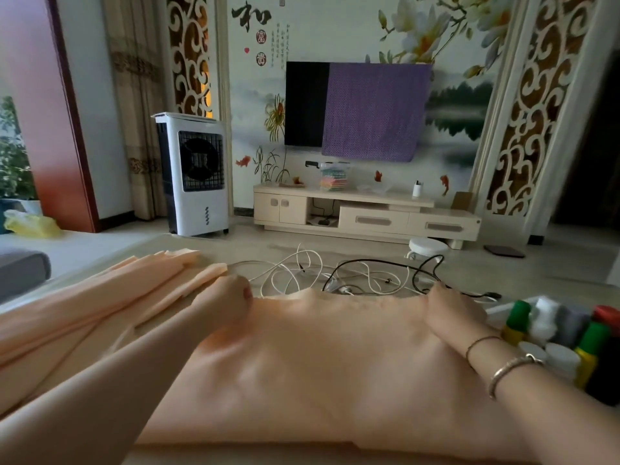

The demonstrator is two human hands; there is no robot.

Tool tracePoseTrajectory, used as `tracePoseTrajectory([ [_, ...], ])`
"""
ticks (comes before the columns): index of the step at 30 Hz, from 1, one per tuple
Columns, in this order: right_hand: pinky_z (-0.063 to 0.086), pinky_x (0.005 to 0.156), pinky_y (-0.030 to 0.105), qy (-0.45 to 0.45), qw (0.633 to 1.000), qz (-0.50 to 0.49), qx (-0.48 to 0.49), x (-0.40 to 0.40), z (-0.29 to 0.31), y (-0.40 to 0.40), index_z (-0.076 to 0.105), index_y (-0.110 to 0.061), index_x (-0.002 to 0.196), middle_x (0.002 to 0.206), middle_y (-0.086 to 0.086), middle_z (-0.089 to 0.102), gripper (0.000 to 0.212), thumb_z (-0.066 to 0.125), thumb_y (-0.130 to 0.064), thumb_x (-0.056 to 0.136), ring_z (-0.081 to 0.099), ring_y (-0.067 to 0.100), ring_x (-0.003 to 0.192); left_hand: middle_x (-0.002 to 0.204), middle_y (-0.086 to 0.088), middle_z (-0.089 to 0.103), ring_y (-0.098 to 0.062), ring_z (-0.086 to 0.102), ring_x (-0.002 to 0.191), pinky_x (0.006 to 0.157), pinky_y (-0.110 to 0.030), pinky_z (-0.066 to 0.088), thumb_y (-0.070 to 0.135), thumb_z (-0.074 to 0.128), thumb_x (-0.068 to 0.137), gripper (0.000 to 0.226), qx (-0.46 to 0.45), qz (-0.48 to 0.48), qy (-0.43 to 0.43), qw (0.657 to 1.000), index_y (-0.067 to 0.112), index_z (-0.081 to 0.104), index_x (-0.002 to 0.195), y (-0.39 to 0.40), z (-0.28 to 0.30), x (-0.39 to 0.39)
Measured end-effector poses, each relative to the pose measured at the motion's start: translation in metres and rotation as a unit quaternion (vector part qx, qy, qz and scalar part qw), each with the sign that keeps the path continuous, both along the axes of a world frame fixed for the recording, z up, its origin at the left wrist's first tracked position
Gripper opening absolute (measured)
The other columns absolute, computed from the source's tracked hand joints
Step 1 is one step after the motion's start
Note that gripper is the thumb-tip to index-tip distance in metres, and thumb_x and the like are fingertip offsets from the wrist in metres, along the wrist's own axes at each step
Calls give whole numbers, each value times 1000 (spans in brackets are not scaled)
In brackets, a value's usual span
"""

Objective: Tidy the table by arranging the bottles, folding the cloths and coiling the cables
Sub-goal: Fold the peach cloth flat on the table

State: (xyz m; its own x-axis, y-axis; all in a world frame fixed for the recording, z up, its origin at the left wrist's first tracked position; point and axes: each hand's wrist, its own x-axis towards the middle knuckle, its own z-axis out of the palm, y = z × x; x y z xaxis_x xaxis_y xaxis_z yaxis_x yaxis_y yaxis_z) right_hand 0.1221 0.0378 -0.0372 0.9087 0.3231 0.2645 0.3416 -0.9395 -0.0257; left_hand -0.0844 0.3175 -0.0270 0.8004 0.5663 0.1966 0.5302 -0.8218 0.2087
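Peach cloth (318, 370) is spread flat across the middle of the table (235, 456), and its far edge is gripped at both corners. A second peach cloth (100, 297) is seen bunched in long folds on the left, running from the near left edge up toward the far side of the table. The far left corner of the flat cloth is held by the left hand (228, 303), whose fingers are curled into a fist around the fabric, thumb tucked against the edge. The far right corner is held by the right hand (453, 313), fingers bent down over the edge; whether the cloth is pinched or only pressed there cannot be told. Two bracelets (510, 367) are worn on the right wrist.

Beyond the cloth's far edge, cables lie tangled together: white cables (295, 270) looped loosely between the two hands, and a black cable (422, 273) arched just beyond the right hand, partly crossing the white ones.

At the right edge, bottles (567, 344) are grouped close together, just beside the right forearm: green caps, a red cap and white caps can be made out, though blur hides the labels.

Farther back, a white air cooler (193, 176) and a wall television (355, 109), half draped with a purple cover, are noted.
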Motion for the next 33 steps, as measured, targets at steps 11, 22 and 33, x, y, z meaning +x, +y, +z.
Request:
tracePoseTrajectory([
  [11,46,94,40,37,997,-61,-2,25,-11,10,53,-5,127,129,15,58,41,35,-2,91,56,33,119,107,2,61,-22,49,110,87,-37,34,29,39,95,12,41,35,-33,998,28,45,85,12,-40,34],
  [22,39,98,39,-57,997,6,-46,-10,3,25,39,-9,129,135,12,45,35,37,-10,94,40,29,126,140,-4,38,-32,36,130,107,-42,27,43,52,93,54,73,90,-50,992,20,34,138,2,-26,-6],
  [33,30,103,30,45,929,360,74,-159,3,61,45,-18,127,134,0,49,50,45,-53,93,41,19,127,137,-10,41,-35,31,128,98,-44,36,65,45,88,70,-68,240,64,966,14,43,136,9,-24,-109],
])
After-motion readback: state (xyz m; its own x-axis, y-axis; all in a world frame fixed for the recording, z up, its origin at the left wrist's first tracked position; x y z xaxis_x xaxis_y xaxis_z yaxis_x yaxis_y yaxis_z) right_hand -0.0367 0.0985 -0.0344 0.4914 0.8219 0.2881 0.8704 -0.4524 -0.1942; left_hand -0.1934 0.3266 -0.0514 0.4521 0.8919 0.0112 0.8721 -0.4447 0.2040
